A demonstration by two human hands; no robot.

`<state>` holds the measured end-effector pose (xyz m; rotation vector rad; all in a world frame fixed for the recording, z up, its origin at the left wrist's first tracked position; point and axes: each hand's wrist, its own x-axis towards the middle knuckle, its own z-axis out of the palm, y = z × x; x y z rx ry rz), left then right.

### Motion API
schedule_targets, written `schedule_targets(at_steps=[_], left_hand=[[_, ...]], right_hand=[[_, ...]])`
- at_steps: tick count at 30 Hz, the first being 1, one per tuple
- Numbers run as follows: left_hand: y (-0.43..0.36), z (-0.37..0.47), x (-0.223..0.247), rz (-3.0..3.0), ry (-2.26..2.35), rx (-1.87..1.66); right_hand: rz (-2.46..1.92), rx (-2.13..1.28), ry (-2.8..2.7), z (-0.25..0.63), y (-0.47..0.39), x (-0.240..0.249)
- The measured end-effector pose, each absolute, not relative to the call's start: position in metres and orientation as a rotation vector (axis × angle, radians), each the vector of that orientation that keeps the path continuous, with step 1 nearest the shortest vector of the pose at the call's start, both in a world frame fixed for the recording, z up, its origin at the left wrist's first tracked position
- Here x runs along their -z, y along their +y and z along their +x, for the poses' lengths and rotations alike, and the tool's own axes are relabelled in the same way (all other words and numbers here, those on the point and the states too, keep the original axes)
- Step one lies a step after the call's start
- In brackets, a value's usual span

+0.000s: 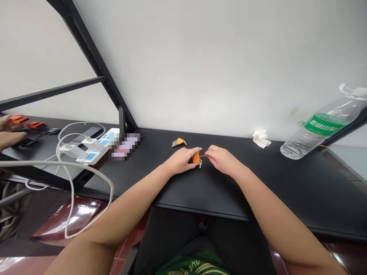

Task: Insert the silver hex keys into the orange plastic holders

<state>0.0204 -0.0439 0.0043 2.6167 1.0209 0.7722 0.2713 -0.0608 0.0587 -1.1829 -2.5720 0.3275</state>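
Note:
My left hand [182, 160] is closed around an orange hex key holder [196, 157] above the black table. A few bent metal hex keys [200, 163] stick out of its right side. My right hand [219, 157] is closed just to the right, its fingertips pinching the end of a thin hex key [202, 156] that reaches to the holder. Behind my left hand, a second orange hex key set [179, 142] lies on the table with its keys side by side.
A large water bottle [321, 131] and a crumpled tissue [261, 138] stand to the right. On the left are a power strip [99, 147] with plugs, a loose white cable [110, 187] near my left arm, and a black metal frame [94, 57]. Another person's hand [11, 137] holds an orange piece.

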Motion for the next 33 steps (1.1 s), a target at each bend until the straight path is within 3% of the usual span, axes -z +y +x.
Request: schedule_targets(at_steps=[3,7,9,16,26,33], left_hand=[[-0.045,0.023,-0.006,2.676,0.974,-0.822],[-0.046,0.026,-0.008,2.688,0.925,-0.837],[-0.046,0.025,-0.008,2.655,0.965,-0.816],[-0.043,0.019,-0.008,2.488,0.989,-0.729],[-0.045,0.02,-0.01,2.554,1.065,-0.571],[-0.044,0.02,-0.006,2.555,1.042,-0.668]], right_hand=[[-1.142,-0.556,-2.43,0.262,-0.06,-0.052],[-1.178,-1.113,-2.046,0.253,-0.054,-0.036],[-1.219,-1.2,-1.922,0.258,-0.05,-0.033],[-1.738,-0.454,-2.302,0.289,-0.041,-0.055],[-1.927,-0.431,-2.516,0.266,-0.056,-0.056],[-1.432,-0.47,-2.56,0.262,-0.059,-0.056]])
